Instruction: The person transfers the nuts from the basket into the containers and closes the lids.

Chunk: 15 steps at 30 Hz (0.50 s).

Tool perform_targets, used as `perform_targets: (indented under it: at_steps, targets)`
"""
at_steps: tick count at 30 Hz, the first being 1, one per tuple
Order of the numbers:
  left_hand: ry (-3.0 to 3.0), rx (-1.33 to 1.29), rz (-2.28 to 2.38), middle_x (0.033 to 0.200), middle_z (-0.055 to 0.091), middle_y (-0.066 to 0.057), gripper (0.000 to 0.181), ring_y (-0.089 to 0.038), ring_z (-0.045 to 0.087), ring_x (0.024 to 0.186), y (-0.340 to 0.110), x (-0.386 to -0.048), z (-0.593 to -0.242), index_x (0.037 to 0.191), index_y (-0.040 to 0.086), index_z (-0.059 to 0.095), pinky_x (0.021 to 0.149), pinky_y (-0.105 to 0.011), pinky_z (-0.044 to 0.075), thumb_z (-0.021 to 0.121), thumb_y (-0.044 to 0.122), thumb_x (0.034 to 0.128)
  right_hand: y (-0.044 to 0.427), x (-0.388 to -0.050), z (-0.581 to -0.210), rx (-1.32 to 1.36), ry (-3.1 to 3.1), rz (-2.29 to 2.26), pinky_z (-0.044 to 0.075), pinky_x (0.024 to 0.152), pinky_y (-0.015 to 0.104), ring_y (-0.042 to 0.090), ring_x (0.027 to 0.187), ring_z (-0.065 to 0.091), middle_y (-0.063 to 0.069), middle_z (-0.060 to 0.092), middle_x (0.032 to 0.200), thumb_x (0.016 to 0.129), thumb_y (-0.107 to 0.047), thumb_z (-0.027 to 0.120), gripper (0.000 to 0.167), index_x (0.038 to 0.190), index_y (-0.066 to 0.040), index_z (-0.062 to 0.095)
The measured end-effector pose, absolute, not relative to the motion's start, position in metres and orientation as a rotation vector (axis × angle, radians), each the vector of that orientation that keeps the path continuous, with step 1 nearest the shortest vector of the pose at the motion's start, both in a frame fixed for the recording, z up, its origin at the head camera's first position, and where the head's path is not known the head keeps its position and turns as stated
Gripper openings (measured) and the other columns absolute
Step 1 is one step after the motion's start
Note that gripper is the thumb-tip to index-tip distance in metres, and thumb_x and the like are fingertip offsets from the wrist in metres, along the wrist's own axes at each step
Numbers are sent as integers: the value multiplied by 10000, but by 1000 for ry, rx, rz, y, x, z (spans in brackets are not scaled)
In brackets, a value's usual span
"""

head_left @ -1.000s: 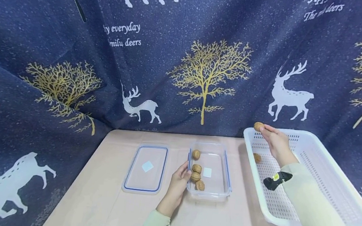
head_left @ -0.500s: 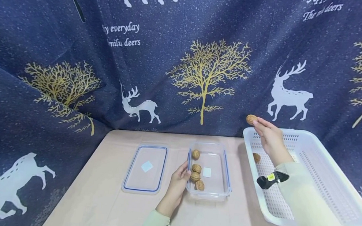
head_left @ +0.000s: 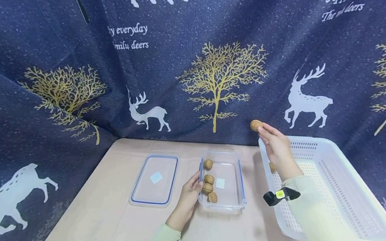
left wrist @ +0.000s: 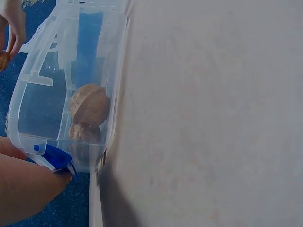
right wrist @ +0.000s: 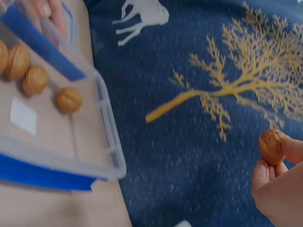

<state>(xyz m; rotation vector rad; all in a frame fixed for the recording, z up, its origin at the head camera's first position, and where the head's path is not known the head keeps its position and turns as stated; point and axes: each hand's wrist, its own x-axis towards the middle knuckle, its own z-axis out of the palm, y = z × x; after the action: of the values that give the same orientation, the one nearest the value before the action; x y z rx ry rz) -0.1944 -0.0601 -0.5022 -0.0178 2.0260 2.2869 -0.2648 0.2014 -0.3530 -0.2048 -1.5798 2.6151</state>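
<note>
Right hand [head_left: 279,149] now carries a pinched walnut [head_left: 255,125] left past the plastic basket's [head_left: 340,179] far-left corner, so it's out; left hand [head_left: 190,193] grips food container's [head_left: 228,197] left edge.

A curtained-off corner — deer-print fabric [head_left: 171,59] hangs behind a pale table [head_left: 98,216].

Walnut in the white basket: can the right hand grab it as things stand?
Probably not: the right hand pinches another walnut. Once freed, likely yes: the basket walnut lies nearby and the white basket is open on top.
</note>
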Motion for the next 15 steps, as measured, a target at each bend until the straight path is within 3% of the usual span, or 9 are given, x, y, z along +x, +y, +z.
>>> perform_targets:
  at_steps: [4,7,11,13,15]
  targets:
    - [2023,-8,2294,1496,306,-270,487,-392,297,1386,-59,-194,-503,1452,-57,318,1152,-446,255,438,20,987,189,-261,-352,-213,-1616,2622,388,1067,191,0,943,602,-57,581,1058,900,-25,646,650,1459,35,321]
    - [2023,-4,2293,1497,304,-270,488,-393,293,1387,-59,-193,-502,1453,-57,317,1153,-448,251,437,20,987,180,-257,-350,-250,-1648,2625,363,1095,218,51,1066,601,-35,582,1116,906,-44,645,634,1462,5,343]
    - [2025,-6,2289,1501,298,-269,490,-390,289,1390,-60,-192,-500,1456,-58,309,1154,-444,250,435,28,991,168,-255,-353,-263,-1676,2612,369,1094,228,49,1059,611,-54,601,1083,903,-51,652,614,1447,6,373]
    - [2030,-4,2287,1502,292,-274,491,-395,287,1389,-60,-192,-500,1456,-63,303,1153,-448,251,433,26,991,162,-255,-357,-237,-1664,2619,384,1083,227,15,957,615,-70,599,1031,906,-29,637,593,1434,35,374]
    - [2034,2,2287,1504,285,-276,491,-399,282,1390,-60,-192,-499,1456,-66,301,1153,-454,249,432,26,992,157,-254,-361,-211,-1678,2627,398,1064,202,34,1018,599,-55,579,1080,913,-25,624,589,1435,44,361]
